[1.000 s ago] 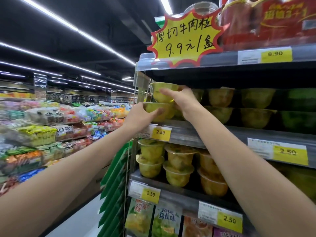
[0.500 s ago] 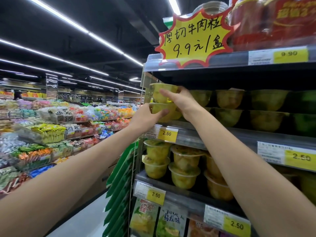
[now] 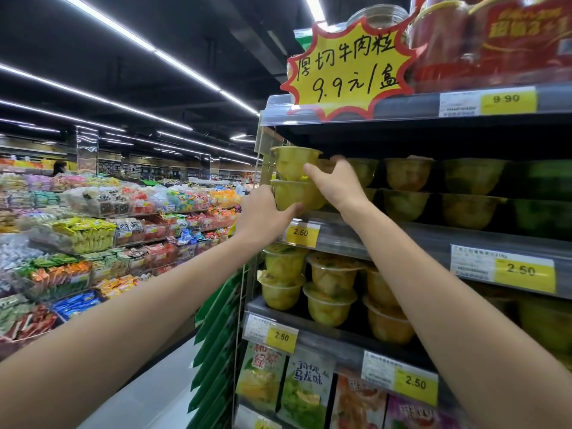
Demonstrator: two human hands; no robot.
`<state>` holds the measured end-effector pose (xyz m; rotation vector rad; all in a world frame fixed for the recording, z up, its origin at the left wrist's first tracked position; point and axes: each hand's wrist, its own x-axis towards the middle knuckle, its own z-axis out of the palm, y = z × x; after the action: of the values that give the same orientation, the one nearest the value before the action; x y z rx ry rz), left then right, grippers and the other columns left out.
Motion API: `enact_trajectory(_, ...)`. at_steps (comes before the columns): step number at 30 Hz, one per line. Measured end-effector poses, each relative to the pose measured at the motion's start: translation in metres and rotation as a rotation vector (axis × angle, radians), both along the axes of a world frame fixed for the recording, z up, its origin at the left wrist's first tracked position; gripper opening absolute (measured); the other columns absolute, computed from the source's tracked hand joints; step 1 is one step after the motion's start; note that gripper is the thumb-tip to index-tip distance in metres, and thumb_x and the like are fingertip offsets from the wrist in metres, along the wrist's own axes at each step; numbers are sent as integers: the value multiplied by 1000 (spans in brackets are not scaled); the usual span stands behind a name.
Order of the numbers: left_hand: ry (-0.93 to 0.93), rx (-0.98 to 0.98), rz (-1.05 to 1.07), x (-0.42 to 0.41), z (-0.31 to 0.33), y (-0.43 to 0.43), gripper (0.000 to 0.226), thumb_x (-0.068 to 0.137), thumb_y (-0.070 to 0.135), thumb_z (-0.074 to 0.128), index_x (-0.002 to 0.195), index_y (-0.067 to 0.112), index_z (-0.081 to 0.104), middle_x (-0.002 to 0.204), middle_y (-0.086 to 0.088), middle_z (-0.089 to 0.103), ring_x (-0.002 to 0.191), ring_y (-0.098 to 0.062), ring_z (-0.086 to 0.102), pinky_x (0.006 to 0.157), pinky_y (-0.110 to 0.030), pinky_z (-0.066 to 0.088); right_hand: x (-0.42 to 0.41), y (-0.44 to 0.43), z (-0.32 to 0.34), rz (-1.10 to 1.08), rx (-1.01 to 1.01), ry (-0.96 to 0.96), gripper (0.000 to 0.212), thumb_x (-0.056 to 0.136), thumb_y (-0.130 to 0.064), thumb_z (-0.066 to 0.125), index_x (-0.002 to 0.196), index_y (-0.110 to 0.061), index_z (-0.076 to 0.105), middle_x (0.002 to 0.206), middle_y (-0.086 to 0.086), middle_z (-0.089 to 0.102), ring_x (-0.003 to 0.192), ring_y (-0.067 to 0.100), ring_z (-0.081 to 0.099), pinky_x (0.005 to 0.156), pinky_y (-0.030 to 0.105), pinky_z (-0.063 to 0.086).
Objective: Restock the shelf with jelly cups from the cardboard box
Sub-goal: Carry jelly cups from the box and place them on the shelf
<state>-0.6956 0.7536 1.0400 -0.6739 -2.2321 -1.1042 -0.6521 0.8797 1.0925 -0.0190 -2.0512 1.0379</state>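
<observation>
Head view: at far left, an aisle display of bright packaged sweets point(image 3: 93, 230). Moving right, the left hand point(image 3: 266, 215) holds the lower jelly cup point(image 3: 292, 195) from its outer side, thumb curled beneath it, at the left end of the shelf point(image 3: 402, 239). The upper jelly cup point(image 3: 294, 164) sits stacked directly on top. The right hand point(image 3: 337, 184) grips that one, thumb on its front wall, fingers curled behind. Further right, more stacked cups point(image 3: 405, 181) line the same shelf. The cardboard box is out of view. These cups probably feel fairly weighty, with smooth, thin plastic walls that give under pressure; they are best held around the wall under the rim, sparing the film lid.
</observation>
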Motion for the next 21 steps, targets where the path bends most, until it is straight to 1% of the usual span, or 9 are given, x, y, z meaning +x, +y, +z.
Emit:
enact_trajectory(2, -11, -72, 42, 5, -2, 0, 60, 86, 54, 59, 120, 6, 48, 116, -11, 52, 115, -29, 45, 79, -35, 37, 9, 1, -5, -64, 64, -16, 58, 93, -34, 57, 141, -6, 38, 135, 9, 50, 124, 25, 49, 93, 32, 45)
enact_trajectory(4, -2, -124, 67, 13, -4, -1, 66, 88, 54, 57, 127, 3, 45, 126, -15, 49, 123, -32, 38, 89, -39, 37, 22, 1, -10, -140, 157, -53, 50, 94, -33, 54, 135, -6, 44, 128, 9, 54, 117, 26, 53, 93, 37, 48)
enact_trajectory(6, 15, -163, 73, 23, -7, -2, 69, 89, 54, 55, 132, 2, 41, 133, -16, 45, 128, -33, 33, 96, -41, 36, 36, 0, -17, -221, 265, -90, 42, 95, -33, 51, 127, -7, 50, 120, 9, 59, 107, 25, 56, 91, 41, 50)
enact_trajectory(9, 63, -241, 50, 36, -17, -4, 69, 90, 52, 55, 134, 2, 39, 139, -16, 39, 130, -33, 31, 102, -42, 34, 58, -3, -31, -341, 425, -117, 33, 95, -32, 48, 118, -9, 57, 109, 6, 63, 93, 22, 57, 84, 39, 50)
enact_trajectory(11, 111, -305, 38, 45, -26, -5, 65, 90, 50, 55, 133, 3, 42, 143, -16, 36, 131, -33, 32, 104, -43, 35, 72, -4, -43, -433, 551, -130, 30, 96, -31, 47, 113, -9, 59, 105, 6, 65, 95, 26, 60, 93, 42, 45)
enact_trajectory(13, 139, -360, 15, 56, -37, -5, 62, 90, 49, 56, 132, 5, 43, 141, -14, 38, 129, -33, 35, 101, -43, 38, 83, -2, -58, -518, 688, -127, 30, 95, -31, 47, 114, -10, 59, 106, 7, 65, 102, 28, 58, 105, 46, 35)
enact_trajectory(15, 166, -408, 0, 68, -49, -5, 61, 89, 49, 56, 131, 6, 43, 139, -13, 40, 127, -33, 38, 98, -44, 41, 95, 2, -73, -570, 775, -128, 35, 93, -31, 48, 121, -10, 56, 120, 9, 60, 116, 29, 51, 109, 48, 29)
enact_trajectory(18, 209, -490, 2, 85, -67, -4, 62, 88, 49, 58, 133, 8, 44, 141, -11, 40, 126, -33, 41, 98, -44, 42, 120, 5, -94, -580, 810, -181, 44, 93, -29, 49, 132, -8, 50, 145, 13, 42, 137, 30, 32, 112, 51, 22)
enact_trajectory(21, 224, -570, 1, 105, -83, -4, 62, 86, 50, 58, 131, 9, 45, 137, -10, 45, 123, -33, 44, 98, -44, 42, 146, 4, -117, -572, 859, -249, 46, 93, -30, 49, 134, -9, 49, 148, 11, 39, 138, 29, 30, 113, 53, 19)
